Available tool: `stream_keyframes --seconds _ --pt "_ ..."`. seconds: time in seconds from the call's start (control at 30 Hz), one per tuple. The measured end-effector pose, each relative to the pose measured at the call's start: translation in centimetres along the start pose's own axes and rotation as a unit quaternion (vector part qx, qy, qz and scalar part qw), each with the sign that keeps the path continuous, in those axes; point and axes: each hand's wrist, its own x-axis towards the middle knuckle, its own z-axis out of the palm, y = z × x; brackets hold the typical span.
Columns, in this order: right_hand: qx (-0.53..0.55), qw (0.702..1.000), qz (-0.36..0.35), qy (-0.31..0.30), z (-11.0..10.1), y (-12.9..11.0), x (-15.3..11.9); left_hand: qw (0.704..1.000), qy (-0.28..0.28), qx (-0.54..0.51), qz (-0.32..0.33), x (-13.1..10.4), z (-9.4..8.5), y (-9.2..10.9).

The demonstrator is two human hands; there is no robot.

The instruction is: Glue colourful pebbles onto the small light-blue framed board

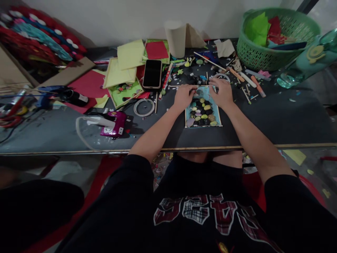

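A small light-blue panel (200, 92) edged with thin wooden strips lies flat on the table in front of me. Rows of pebbles (202, 114) in black, yellow, lilac and brown cover most of it. Across its far edge runs a thin wooden stick (202, 85), its left end jutting past the panel. My left hand (184, 97) is closed on the stick near the panel's far left corner. At the far right corner my right hand (222, 94) has its fingers bent around the stick, partly hiding that corner.
Left of the panel lie a phone (152, 74), a coil of clear tubing (144, 107), yellow framed panels (119, 74) and a purple power adapter (114, 124). Behind are a paper cup (175, 40) and scraps. At right stand a green basket (263, 58) and a bottle (302, 66).
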Motion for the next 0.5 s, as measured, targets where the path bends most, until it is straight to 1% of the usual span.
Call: stream_keyframes --seconds 0.07,0.13,0.17,0.23,0.27,0.3,0.37,0.43,0.5 --pt "0.012 1.0 0.01 -0.008 0.3 0.3 0.0 1.0 -0.006 0.001 -0.019 -0.1 -0.3 0.2" --pt "0.025 1.0 0.009 -0.017 0.6 0.4 0.1 0.999 0.001 -0.021 -0.031 -0.2 -0.8 0.9" --pt "0.036 0.999 0.004 -0.017 0.6 0.4 0.1 0.999 0.009 -0.039 -0.029 -0.3 -1.2 1.4" --pt "0.075 0.997 -0.013 -0.016 0.6 0.1 0.0 0.997 0.03 -0.073 -0.001 -0.4 -1.7 2.5" --pt "0.093 0.995 -0.021 -0.019 0.4 -0.2 0.0 0.996 0.031 -0.084 0.012 -0.6 -1.8 3.0" --pt "0.105 0.994 -0.028 -0.026 0.2 -0.5 0.0 0.995 0.022 -0.094 0.022 -0.7 -1.8 3.5" --pt "0.096 0.994 -0.035 -0.048 -0.4 -1.0 -0.1 0.993 -0.008 -0.11 0.032 -0.9 -1.6 4.2" --pt "0.075 0.995 -0.037 -0.062 -1.0 -1.2 -0.1 0.99 -0.032 -0.136 0.026 -1.1 -1.2 4.4" --pt "0.08 0.993 -0.033 -0.075 -1.3 -1.2 -0.1 0.983 -0.042 -0.176 0.007 -1.2 -0.9 4.3"
